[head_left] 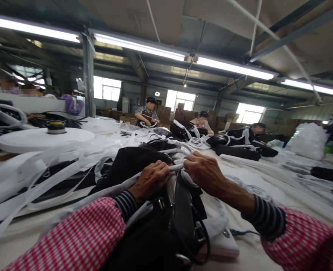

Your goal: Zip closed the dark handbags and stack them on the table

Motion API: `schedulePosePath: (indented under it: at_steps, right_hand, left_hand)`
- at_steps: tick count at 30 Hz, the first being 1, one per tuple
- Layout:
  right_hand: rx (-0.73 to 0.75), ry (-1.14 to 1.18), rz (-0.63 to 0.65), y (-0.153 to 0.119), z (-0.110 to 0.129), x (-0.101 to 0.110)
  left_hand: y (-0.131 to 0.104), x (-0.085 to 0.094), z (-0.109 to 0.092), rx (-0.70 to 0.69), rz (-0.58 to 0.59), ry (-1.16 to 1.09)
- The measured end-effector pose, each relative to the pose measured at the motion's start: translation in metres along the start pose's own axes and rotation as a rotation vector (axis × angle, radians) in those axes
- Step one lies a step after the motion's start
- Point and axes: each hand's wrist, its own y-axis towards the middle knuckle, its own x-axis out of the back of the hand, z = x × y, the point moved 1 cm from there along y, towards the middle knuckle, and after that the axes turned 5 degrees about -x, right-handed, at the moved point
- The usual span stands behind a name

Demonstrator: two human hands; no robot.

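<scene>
A long strap wrapped in white material (124, 184) runs above a black bag (152, 233). My left hand (153, 177) is closed round this wrapped strap, near the middle of the view. Just to its right, my right hand (204, 171) pinches the same white wrapping, its fingertips bent inward. A short stretch of the white-covered strap shows between the two hands. Below them lie the bag's glossy black strip and a thin black loop (207, 241). Another black bag part (135, 160) rises behind my left hand.
On the left are a white disc-shaped roll (22, 140) and loose white strips (11, 169). Wrapped black bags (236, 150) lie at the back right, near a pile of clear plastic (307, 141). Several people sit across the table.
</scene>
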Motion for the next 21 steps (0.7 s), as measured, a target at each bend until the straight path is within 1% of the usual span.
schedulePosePath:
  at_steps: [2, 3, 4, 6, 8, 11, 12, 14, 18, 21]
  right_hand:
    - [-0.090, 0.093, 0.148, -0.006, -0.004, 0.001]
    - [-0.121, 0.134, 0.196, -0.008, -0.005, 0.001]
    - [-0.139, 0.160, 0.217, -0.009, -0.005, 0.001]
    - [-0.139, 0.167, 0.203, -0.009, -0.001, -0.001]
    - [-0.073, 0.155, 0.173, -0.008, 0.008, -0.005]
    - [0.072, 0.169, 0.151, -0.009, 0.023, -0.010]
    - [0.098, 0.179, 0.147, -0.010, 0.027, -0.011]
    - [0.098, 0.197, 0.147, -0.012, 0.030, -0.011]
    - [0.078, 0.291, 0.144, -0.015, 0.028, -0.002]
    - [0.142, 0.448, 0.142, -0.021, 0.029, 0.012]
  left_hand:
    - [0.000, -0.001, 0.001, 0.012, -0.003, -0.015]
    - [0.000, -0.001, 0.001, 0.018, -0.004, -0.023]
    - [0.000, -0.002, 0.002, 0.025, -0.005, -0.032]
    - [0.000, -0.002, 0.003, 0.040, -0.008, -0.048]
    - [0.000, -0.001, 0.003, 0.051, -0.010, -0.061]
    - [0.000, 0.000, 0.003, 0.062, -0.006, -0.071]
    - [0.000, 0.000, 0.003, 0.066, -0.003, -0.073]
    - [0.000, 0.001, 0.002, 0.073, 0.004, -0.075]
    - [0.001, 0.004, 0.001, 0.087, 0.027, -0.091]
    - [0.001, 0.007, 0.000, 0.094, 0.042, -0.116]
